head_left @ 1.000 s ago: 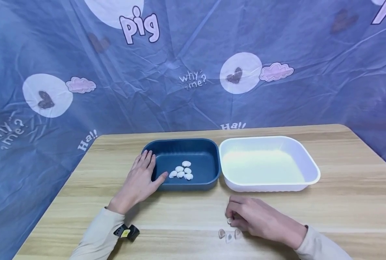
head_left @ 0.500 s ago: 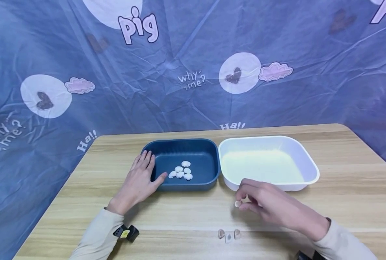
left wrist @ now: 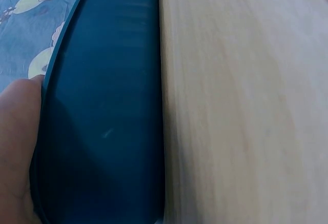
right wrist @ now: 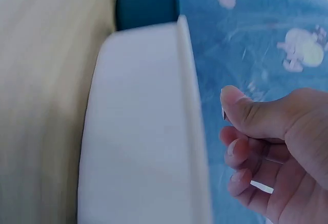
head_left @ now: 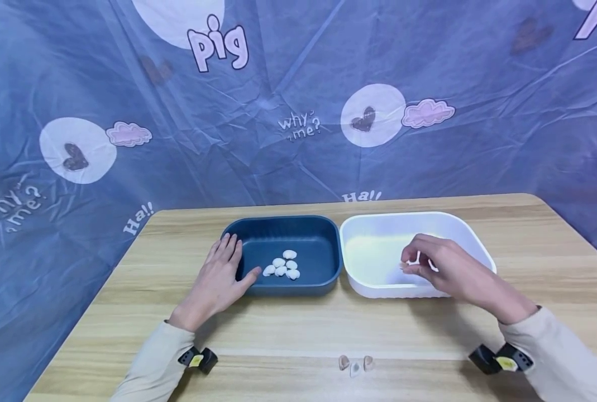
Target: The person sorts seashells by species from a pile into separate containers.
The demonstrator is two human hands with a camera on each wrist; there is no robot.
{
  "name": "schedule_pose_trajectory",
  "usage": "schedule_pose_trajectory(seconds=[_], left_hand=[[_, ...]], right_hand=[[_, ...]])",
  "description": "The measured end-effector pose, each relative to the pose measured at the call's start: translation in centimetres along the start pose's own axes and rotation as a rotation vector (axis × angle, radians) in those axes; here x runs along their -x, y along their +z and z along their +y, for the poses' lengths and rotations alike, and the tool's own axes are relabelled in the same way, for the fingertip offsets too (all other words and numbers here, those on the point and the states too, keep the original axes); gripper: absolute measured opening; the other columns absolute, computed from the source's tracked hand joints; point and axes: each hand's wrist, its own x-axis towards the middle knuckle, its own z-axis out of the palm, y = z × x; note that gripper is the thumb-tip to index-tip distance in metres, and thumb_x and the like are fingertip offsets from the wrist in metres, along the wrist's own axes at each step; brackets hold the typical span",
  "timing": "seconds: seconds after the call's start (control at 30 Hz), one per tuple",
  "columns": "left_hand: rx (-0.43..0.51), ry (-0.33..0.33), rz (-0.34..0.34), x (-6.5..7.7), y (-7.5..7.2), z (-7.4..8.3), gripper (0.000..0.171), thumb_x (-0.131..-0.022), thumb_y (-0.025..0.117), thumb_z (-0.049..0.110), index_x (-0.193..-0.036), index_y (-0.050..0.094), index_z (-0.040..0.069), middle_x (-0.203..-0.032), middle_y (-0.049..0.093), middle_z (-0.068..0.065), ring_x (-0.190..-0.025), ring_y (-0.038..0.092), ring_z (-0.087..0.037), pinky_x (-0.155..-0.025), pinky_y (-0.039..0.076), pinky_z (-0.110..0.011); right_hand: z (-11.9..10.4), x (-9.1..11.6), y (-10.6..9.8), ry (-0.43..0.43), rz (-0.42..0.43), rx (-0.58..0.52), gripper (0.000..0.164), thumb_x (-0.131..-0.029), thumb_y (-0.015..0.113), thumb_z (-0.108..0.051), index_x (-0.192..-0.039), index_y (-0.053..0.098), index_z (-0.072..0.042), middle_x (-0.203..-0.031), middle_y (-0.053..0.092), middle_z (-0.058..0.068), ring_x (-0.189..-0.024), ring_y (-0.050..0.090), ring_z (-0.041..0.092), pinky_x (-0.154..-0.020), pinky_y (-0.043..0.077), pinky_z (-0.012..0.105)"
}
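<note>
My left hand (head_left: 218, 282) rests on the left end of the dark blue basin (head_left: 305, 289), fingers laid straight over the rim and thumb on the near edge. Inside that basin lies a cluster of several small white shells (head_left: 280, 270). Over the white basin (head_left: 373, 290), my right hand (head_left: 441, 265) pinches a small shell (right wrist: 224, 114) between thumb and forefinger; the fingers hide most of it. Seen from the right wrist, that hand is above the white basin's rim with the other fingers loosely curled.
Two brownish shell pieces (head_left: 368, 363) and a pale grey one (head_left: 354, 369) lie near the front of the wooden table (head_left: 278, 335). The basins stand side by side at the back. A blue printed cloth (head_left: 258, 139) hangs behind the table.
My right hand has lifted the shell from the table by the loose pieces and carried it away and to the right, over the white basin. The left hand stays on the blue basin.
</note>
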Motion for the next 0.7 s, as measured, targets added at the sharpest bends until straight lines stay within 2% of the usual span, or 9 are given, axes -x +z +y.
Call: schedule_pose_trajectory(seconds=[0.17, 0.27, 0.47, 0.57, 0.7], left_hand=[[0.006, -0.006, 0.005, 0.0, 0.1, -0.1, 0.084, -0.095, 0.049, 0.053, -0.145, 0.031, -0.011, -0.153, 0.024, -0.027, -0.145, 0.013, -0.039, -0.118, 0.008, -0.049], [0.003, -0.008, 0.008, 0.0, 0.1, -0.1, 0.084, -0.095, 0.049, 0.054, -0.145, 0.031, -0.011, -0.154, 0.024, -0.027, -0.145, 0.013, -0.038, -0.118, 0.009, -0.049], [-0.001, -0.007, 0.009, -0.1, 0.0, -0.1, 0.083, -0.095, 0.049, 0.053, -0.145, 0.031, -0.011, -0.154, 0.024, -0.027, -0.145, 0.013, -0.038, -0.118, 0.009, -0.049], [-0.004, -0.005, 0.007, -0.1, 0.0, -0.1, 0.083, -0.095, 0.049, 0.053, -0.145, 0.031, -0.011, -0.153, 0.024, -0.027, -0.145, 0.013, -0.038, -0.118, 0.008, -0.049], [0.000, -0.004, 0.013, 0.0, 0.0, -0.1, 0.083, -0.095, 0.049, 0.053, -0.144, 0.032, -0.011, -0.153, 0.025, -0.027, -0.145, 0.013, -0.038, -0.118, 0.008, -0.049]], right_hand=[[1.8, -0.5, 0.8, 0.080, 0.011, 0.036, 0.027, -0.071, 0.080, 0.006, -0.080, 0.063, -0.013, -0.075, 0.056, -0.012, -0.064, 0.050, -0.002, -0.056, 0.043, 0.016], [2.6, -0.8, 1.4, 0.146, -0.011, 0.039, 0.021, -0.073, 0.078, 0.005, -0.079, 0.064, -0.010, -0.073, 0.058, -0.009, -0.063, 0.053, 0.002, -0.055, 0.046, 0.021], [4.0, -1.2, 2.4, 0.283, -0.145, 0.009, 0.011, -0.077, 0.075, 0.004, -0.078, 0.066, -0.004, -0.073, 0.061, -0.003, -0.066, 0.056, 0.011, -0.060, 0.050, 0.028], [4.4, -1.3, 2.8, 0.355, -0.224, -0.010, 0.010, -0.078, 0.075, 0.001, -0.077, 0.067, -0.005, -0.072, 0.061, -0.003, -0.068, 0.056, 0.011, -0.061, 0.049, 0.030], [4.7, -1.2, 3.2, 0.404, -0.281, -0.028, 0.011, -0.078, 0.075, 0.000, -0.075, 0.067, -0.006, -0.072, 0.061, -0.003, -0.068, 0.055, 0.011, -0.062, 0.048, 0.030]])
